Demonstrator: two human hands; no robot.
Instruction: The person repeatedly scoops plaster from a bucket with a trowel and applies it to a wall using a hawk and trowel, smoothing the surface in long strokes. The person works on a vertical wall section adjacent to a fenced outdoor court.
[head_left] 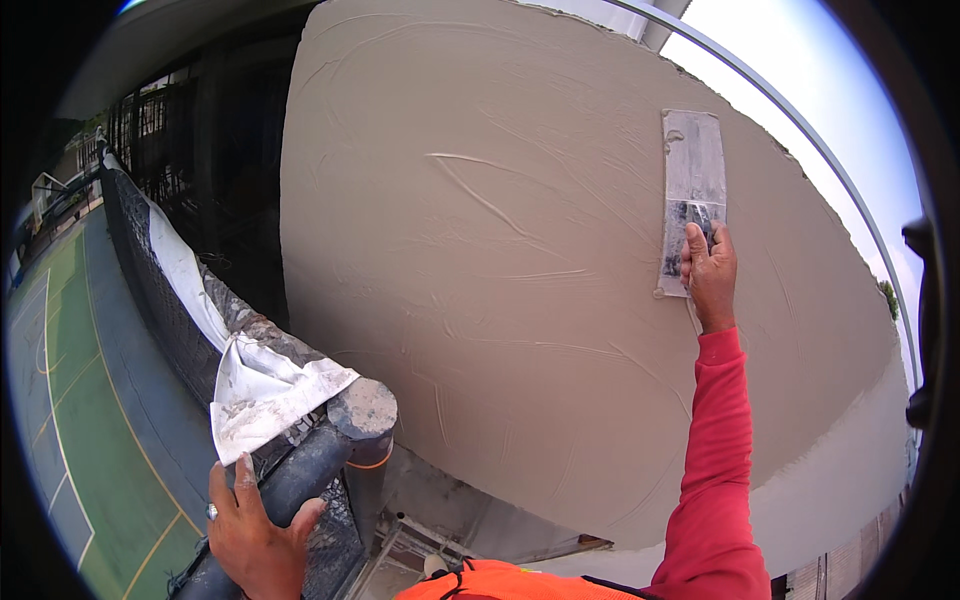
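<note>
My right hand [711, 282] is closed round the handle of a rectangular plastering trowel [694, 160]. The trowel's smeared metal blade stands upright, face to a wall coated with wet grey-beige plaster [520, 260]. Curved ridges and streaks run over this plaster. At the lower left, my left hand [258, 535], wearing a ring, is spread at a thick dark pipe rail [305, 470], thumb and fingers apart. Its fingertips come close to a white cloth [265, 390] draped on the rail; whether they touch it cannot be told.
The rail's post has a rough, cement-topped end [362, 408] with an orange tie below. Dark netting [150, 260] hangs along the rail, above a green and blue sports court [80, 390]. A curved metal bar [800, 110] crosses at the upper right. Bare pale wall [850, 470] borders the plaster.
</note>
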